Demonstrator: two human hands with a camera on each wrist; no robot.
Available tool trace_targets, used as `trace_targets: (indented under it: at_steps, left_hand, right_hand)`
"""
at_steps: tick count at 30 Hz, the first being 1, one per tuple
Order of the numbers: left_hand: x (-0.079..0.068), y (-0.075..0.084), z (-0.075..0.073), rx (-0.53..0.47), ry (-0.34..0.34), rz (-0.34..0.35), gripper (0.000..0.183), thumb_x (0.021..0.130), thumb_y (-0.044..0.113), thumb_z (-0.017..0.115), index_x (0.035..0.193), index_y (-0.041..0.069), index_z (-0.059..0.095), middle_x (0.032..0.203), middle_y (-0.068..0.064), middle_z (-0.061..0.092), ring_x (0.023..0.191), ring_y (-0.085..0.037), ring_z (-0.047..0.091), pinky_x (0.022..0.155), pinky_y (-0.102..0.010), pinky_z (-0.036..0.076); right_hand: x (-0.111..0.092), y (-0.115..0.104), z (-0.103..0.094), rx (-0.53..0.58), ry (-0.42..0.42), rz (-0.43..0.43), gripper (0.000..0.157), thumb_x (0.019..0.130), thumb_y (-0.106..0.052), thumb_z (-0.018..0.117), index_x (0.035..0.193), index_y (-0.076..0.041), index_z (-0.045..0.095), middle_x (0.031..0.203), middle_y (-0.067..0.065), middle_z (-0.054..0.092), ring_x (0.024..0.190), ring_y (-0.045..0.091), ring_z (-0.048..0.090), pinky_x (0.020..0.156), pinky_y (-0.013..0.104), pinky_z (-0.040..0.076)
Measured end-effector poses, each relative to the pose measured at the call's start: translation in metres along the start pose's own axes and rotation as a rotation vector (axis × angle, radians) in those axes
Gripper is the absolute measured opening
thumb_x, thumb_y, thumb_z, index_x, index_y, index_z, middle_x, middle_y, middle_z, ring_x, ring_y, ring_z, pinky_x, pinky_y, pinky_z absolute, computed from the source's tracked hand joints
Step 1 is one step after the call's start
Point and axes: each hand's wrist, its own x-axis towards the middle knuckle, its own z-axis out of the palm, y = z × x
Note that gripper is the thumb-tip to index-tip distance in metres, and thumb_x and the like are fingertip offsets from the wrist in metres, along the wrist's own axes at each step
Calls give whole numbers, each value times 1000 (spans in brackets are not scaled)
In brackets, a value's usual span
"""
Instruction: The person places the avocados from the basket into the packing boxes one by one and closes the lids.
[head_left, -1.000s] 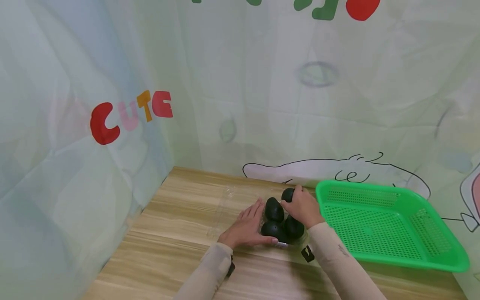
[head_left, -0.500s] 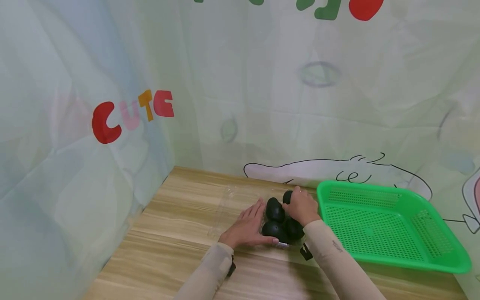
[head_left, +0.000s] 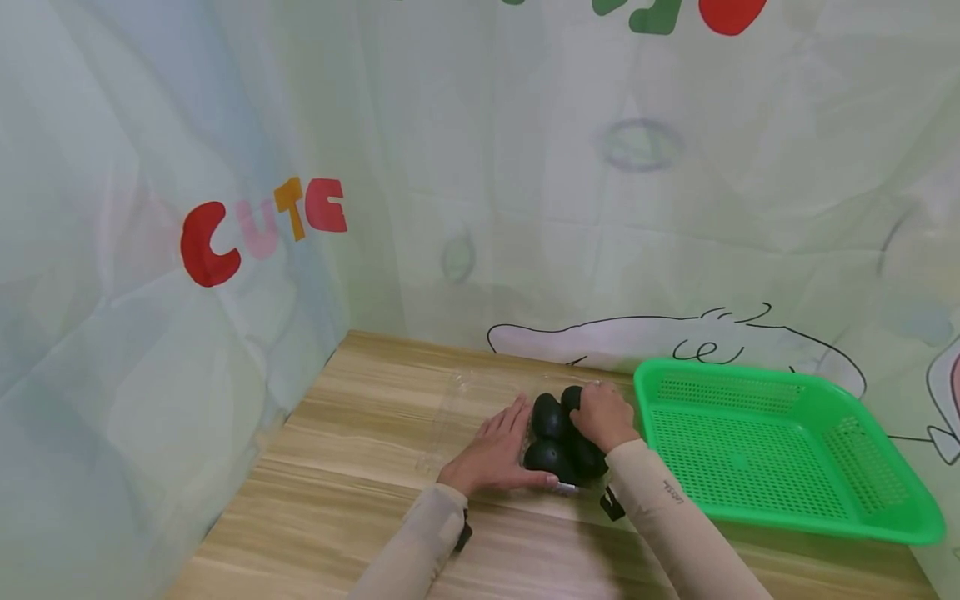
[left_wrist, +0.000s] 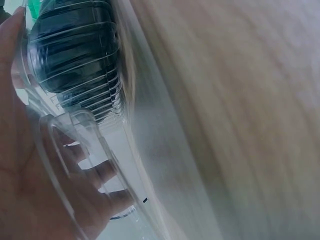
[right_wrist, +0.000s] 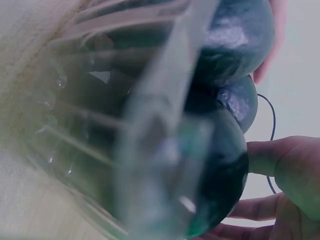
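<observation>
Several dark avocados [head_left: 550, 417] sit close together in a clear plastic clamshell box [left_wrist: 92, 117], whose transparent lid [head_left: 441, 429] lies folded out to the left. My left hand [head_left: 489, 456] rests along the box's left side with the fingers extended and the thumb along its front edge. At the back right of the box, my right hand [head_left: 606, 418] grips one avocado [head_left: 572, 397], which shows partly beside the fingers. In the right wrist view, the thumb and fingers of that hand lie around a dark avocado [right_wrist: 220, 165] above the box wall.
A green perforated plastic basket [head_left: 750, 454] stands right of the box, close to my right hand. The wood-grain table [head_left: 337, 467] meets printed cloth walls [head_left: 525, 208] at its back and left. A black strap piece [head_left: 612, 503] hangs by my right wrist.
My right hand has shifted slightly down and toward the other avocados, with its avocado now closer against the neighbouring one. The left hand has stayed in place.
</observation>
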Motion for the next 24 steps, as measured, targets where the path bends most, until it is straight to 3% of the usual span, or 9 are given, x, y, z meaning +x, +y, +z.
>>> trace_targets:
  at_steps: [15, 24]
  left_hand:
    - [0, 1, -1, 8, 7, -3, 124, 79, 81, 63, 164, 8, 10, 172, -12, 6, 156, -31, 18, 122, -56, 25]
    - [-1, 2, -2, 14, 0, -8, 125, 79, 81, 63, 164, 7, 9, 172, -12, 6, 156, -31, 18, 121, -56, 25]
  right_hand:
    - [0, 2, 0, 25, 16, 2, 39, 93, -24, 72, 112, 8, 64, 102, 24, 64, 84, 34, 63, 68, 52, 58]
    - [-1, 3, -1, 33, 19, 3, 40, 93, -27, 72, 111, 8, 63, 102, 23, 64, 87, 35, 64, 70, 52, 58]
